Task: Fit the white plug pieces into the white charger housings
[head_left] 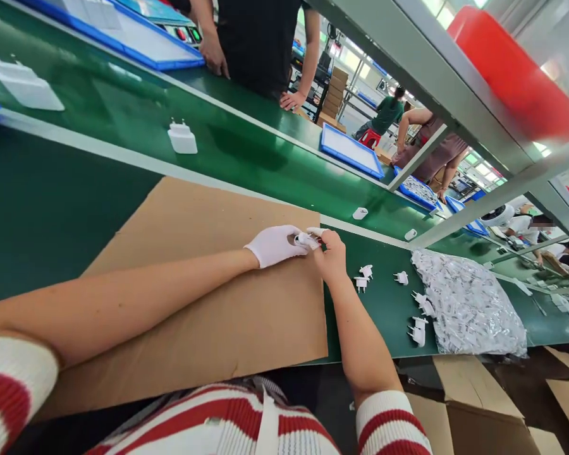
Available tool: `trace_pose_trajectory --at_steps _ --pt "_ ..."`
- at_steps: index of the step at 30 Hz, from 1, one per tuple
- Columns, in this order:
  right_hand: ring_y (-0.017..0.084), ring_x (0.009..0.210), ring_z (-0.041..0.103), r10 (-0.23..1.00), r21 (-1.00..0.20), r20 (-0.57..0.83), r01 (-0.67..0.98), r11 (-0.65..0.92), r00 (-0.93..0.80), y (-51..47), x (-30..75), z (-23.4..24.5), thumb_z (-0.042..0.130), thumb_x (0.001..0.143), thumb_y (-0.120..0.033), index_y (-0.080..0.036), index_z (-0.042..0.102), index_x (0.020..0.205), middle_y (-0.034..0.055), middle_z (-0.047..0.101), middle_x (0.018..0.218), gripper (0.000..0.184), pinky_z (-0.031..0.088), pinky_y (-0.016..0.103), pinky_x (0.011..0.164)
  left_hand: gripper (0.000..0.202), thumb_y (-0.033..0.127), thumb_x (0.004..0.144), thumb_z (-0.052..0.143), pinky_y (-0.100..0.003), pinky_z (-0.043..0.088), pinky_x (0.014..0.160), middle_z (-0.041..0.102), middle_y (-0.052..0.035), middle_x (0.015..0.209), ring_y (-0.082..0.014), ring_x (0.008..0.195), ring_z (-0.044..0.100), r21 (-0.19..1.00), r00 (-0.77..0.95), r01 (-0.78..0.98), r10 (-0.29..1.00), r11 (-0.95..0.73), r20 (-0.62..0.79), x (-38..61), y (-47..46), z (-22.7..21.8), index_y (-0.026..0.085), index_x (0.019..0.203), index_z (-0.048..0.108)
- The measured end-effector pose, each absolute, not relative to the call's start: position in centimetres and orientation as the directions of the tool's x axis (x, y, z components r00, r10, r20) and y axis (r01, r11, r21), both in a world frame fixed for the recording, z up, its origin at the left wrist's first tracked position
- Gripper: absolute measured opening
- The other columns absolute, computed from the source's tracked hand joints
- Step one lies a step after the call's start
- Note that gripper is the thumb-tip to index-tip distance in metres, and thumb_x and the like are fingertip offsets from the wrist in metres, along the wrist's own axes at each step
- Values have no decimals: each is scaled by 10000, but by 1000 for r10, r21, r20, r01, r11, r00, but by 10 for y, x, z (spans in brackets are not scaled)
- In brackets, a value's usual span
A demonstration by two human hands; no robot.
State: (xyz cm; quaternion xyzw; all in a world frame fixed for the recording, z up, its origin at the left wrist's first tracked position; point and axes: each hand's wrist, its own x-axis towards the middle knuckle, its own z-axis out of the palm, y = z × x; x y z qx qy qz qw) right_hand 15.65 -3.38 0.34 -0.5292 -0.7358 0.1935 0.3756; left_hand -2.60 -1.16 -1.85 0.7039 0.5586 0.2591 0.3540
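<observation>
My left hand (275, 246), in a white glove, is closed on a small white charger piece (306, 240) above the right edge of a cardboard sheet (208, 297). My right hand (332, 256) pinches the other side of the same piece, with white coverings on some fingertips. Short metal pins seem to show between the fingers; much of the piece is hidden. Right of my right hand, several white two-pin plug parts lie on the green table, among them one plug part (401, 277) and another plug part (418, 332).
A clear bag of white parts (474, 303) lies at the right. Beyond the cardboard runs a green conveyor (246, 155) carrying a white charger (182, 137) and others. A metal frame (408, 69) slants overhead at right. Blue trays (351, 151) and co-workers are across the line.
</observation>
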Motion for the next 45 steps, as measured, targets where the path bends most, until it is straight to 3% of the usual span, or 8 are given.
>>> trace_pose_trajectory --at_steps 10,14,21,27,32,37,42,45 --pt "240 964 583 882 -277 318 856 437 -347 -33 147 8 508 782 16 -237 625 838 49 677 925 284 456 308 824 371 578 799 689 -370 552 929 795 -37 968 -256 917 728 810 320 546 947 -214 34 -25 -9 -25 230 918 736" --pt "235 951 582 891 -242 308 879 411 -332 -35 143 13 498 763 24 -237 591 831 46 670 916 285 432 300 797 395 511 858 678 -350 546 913 795 -26 1002 -246 919 725 812 301 542 952 -218 54 -24 -14 -23 259 1149 772" --pt "224 911 618 946 -358 250 888 289 -207 -38 136 14 528 770 0 -235 640 877 23 705 922 281 465 310 777 426 553 1000 558 -399 540 922 787 -103 1208 -338 1142 733 529 283 813 959 -242 3 -25 -26 -9 267 1249 753" --pt "234 1108 703 981 -655 144 731 194 -131 -41 165 36 668 941 -178 -213 614 1451 124 707 1359 514 571 356 987 412 646 838 684 -362 539 931 798 -66 1119 -314 1063 737 496 393 812 917 -309 -73 -36 17 1 281 993 794" --pt "407 1390 588 965 -69 -92 965 -254 247 -52 247 57 750 863 -119 -209 706 1366 220 520 1567 513 545 478 1025 322 530 871 651 -331 535 897 791 -87 1103 -300 1041 734 582 -12 813 1000 6 6 -67 95 7 244 965 766" --pt "237 970 736 928 -104 -275 952 -288 251 -36 281 41 634 826 34 -192 769 1093 119 731 1145 376 529 322 813 397 513 901 649 -396 545 915 773 -163 1195 -352 1095 727 602 -247 770 969 212 -24 -100 137 12 199 1108 777" --pt "214 908 695 993 -190 -33 974 -121 117 -27 261 26 674 834 -4 -198 765 1021 108 661 1158 284 517 325 827 965 649 867 694 -556 429 1182 378 -285 1702 -467 1488 451 558 -438 780 884 283 165 -94 132 15 102 1625 456" --pt "178 853 671 999 -285 39 958 -25 37 -29 245 23 628 854 -10 -206 729 1094 105 595 1245 325 537 329 831 938 610 945 619 -557 372 1246 209 -198 1804 -448 1533 380 467 -324 877 859 115 397 -67 132 15 166 1718 328"
